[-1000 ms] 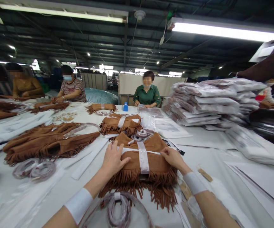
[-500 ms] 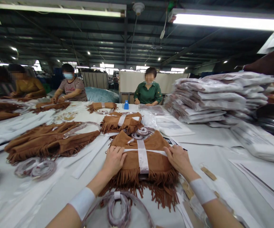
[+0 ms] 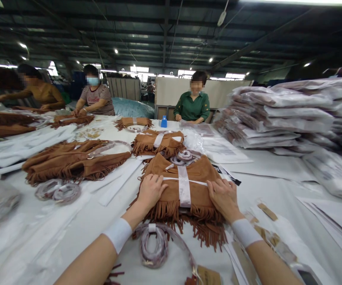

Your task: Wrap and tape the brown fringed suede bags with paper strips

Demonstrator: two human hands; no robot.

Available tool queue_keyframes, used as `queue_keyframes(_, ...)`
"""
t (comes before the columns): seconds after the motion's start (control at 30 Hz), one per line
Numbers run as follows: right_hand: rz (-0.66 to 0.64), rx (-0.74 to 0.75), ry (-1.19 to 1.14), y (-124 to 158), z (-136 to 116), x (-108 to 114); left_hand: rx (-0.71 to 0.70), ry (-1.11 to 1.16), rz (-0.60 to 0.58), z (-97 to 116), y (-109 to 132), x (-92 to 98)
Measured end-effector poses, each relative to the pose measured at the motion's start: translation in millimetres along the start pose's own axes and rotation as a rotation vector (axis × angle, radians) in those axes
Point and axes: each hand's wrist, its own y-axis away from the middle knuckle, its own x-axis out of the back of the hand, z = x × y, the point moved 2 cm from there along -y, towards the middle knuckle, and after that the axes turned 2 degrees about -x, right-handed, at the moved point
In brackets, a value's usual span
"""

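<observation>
A folded brown fringed suede garment (image 3: 185,186) lies on the white table (image 3: 256,178) in front of me, with a pale strap (image 3: 184,190) running down its middle. My left hand (image 3: 151,190) rests on its left part, fingers curled onto the cloth. On the garment's right part lies my right hand (image 3: 224,198), fingers spread flat. Both wrists wear white bands. A coiled pale belt (image 3: 153,245) lies on the table just below the fringe, between my forearms.
Further fringed garments lie at the left (image 3: 76,162) and behind (image 3: 159,143). A tall stack of bagged garments (image 3: 292,114) stands at the right. Paper tags (image 3: 267,211) and sheets lie at my right. Three co-workers sit across the table.
Both hands slid down the garment toward the fringe, and the right hand flattened. The camera tilted down, bringing the belt and a tag near me into fuller view.
</observation>
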Motion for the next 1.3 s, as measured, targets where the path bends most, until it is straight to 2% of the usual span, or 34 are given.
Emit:
queue_keyframes(0.17, 0.062, 0.034, -0.025, 5, 0, 3, 0.017, 0.010, 0.047, -3, 6, -6.9)
queue_keyframes(0.3, 0.060, 0.046, -0.034, 8, 4, -4, -0.012, -0.016, 0.056, -6, 9, -16.7)
queue_keyframes(0.43, 0.116, 0.052, -0.016, 10, 3, -10, -0.001, -0.089, 0.090, -5, 9, -24.6)
queue_keyframes(0.63, 0.255, 0.116, 0.076, 10, -2, -2, 0.008, -0.161, 0.143, 0, 8, -13.0)
queue_keyframes(0.7, 0.254, 0.116, 0.078, 10, -2, 0, 0.036, -0.167, 0.160, -2, 9, -9.3)
queue_keyframes(0.8, 0.201, 0.133, 0.052, 11, -2, -3, 0.065, -0.156, 0.120, -6, 10, -12.8)
queue_keyframes(0.97, 0.180, 0.120, 0.063, 13, -2, -13, 0.067, -0.088, -0.014, -13, 7, -17.6)
queue_keyframes(1.03, 0.139, 0.106, 0.076, 12, -6, -11, 0.071, -0.021, -0.050, -12, 6, -7.0)
queue_keyframes(1.13, 0.046, 0.068, 0.100, 9, -14, 1, 0.110, 0.099, -0.033, -11, 5, 22.4)
queue_keyframes(1.23, 0.063, 0.022, 0.113, 7, -23, 22, 0.139, 0.192, 0.029, -15, 7, 56.1)
queue_keyframes(1.3, 0.079, 0.024, 0.081, 11, -29, 41, 0.115, 0.234, 0.054, -20, 17, 78.4)
